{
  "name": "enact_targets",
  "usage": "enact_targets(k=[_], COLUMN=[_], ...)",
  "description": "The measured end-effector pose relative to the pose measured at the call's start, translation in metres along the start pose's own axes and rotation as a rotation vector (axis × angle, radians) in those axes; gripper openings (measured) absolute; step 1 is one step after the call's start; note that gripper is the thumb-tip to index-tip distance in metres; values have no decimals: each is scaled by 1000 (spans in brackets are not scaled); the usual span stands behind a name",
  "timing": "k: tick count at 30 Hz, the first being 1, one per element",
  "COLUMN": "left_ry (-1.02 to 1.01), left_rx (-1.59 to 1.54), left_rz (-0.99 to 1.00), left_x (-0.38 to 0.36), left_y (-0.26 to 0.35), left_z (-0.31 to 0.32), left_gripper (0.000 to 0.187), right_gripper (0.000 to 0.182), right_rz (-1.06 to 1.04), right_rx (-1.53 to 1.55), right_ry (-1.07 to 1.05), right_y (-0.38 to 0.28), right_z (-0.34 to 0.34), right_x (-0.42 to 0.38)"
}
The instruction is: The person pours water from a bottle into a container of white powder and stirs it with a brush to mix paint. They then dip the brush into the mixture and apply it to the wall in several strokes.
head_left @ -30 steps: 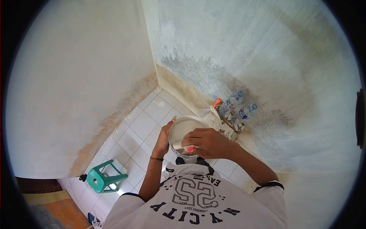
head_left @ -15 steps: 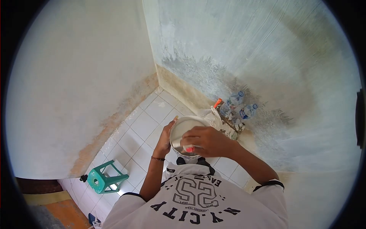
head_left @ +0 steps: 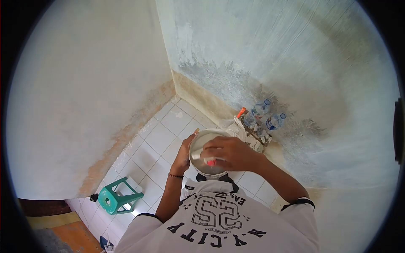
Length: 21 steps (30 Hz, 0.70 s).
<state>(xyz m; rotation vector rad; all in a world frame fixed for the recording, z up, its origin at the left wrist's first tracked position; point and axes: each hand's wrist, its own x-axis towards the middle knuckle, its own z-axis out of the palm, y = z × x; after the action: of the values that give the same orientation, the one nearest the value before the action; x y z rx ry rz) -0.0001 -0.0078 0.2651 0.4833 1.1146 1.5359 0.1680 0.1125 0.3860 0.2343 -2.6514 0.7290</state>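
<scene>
A round whitish bucket (head_left: 202, 137) is in front of my chest, with pale contents inside. My left hand (head_left: 184, 154) grips its left side, the thumb at the rim and a bracelet on the wrist. Over the bucket's opening, my right hand (head_left: 230, 155) is closed around a small tool with a pink-red part (head_left: 211, 162). The tool's far end is hidden or blurred among the fingers and the contents.
A green plastic stool (head_left: 113, 200) stands on the tiled floor (head_left: 145, 156) at the lower left. By the stained right wall, clear plastic bottles (head_left: 275, 122), an orange-handled item (head_left: 241, 112) and a white bag (head_left: 236, 128) sit close together.
My right hand has shifted slightly within the bucket's opening, and the pink-red part has turned a little. The bucket has moved very slightly right.
</scene>
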Motion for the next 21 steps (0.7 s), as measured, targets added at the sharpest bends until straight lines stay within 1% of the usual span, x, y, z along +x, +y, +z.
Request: enact_targets(k=[2,5,7,10,13,17,20,21], left_ry=[45,92,55,22,-9,-49,52,51], left_rx=[-38,17,8,-4,41,33,8,18], left_rz=[-41,-25,-47,-49,5,35,-7,0], left_x=[-3,-3,-5,-6,-2,1,-3,-5], left_y=[8,3,3,4,-4,-4,3,6], left_z=[1,-9,-10,-6,-2,-6,-8,-8], left_gripper=[51,50,51,52,53,52,52,52], right_gripper=[23,23,23,22,24,28,25,24], right_rz=[41,128,195,195,173,27,84,112], right_rx=[69,110,83,-76,-41,75,140,159], right_ry=[-65,-150,-197,-132,-91,-84,-149,-173], right_y=[-12,-17,-11,3,8,-6,-19,-20], right_z=[-6,-22,-32,-35,-24,-2,-20,-25], right_x=[-4,-11,-13,-9,-3,-7,-12,-14])
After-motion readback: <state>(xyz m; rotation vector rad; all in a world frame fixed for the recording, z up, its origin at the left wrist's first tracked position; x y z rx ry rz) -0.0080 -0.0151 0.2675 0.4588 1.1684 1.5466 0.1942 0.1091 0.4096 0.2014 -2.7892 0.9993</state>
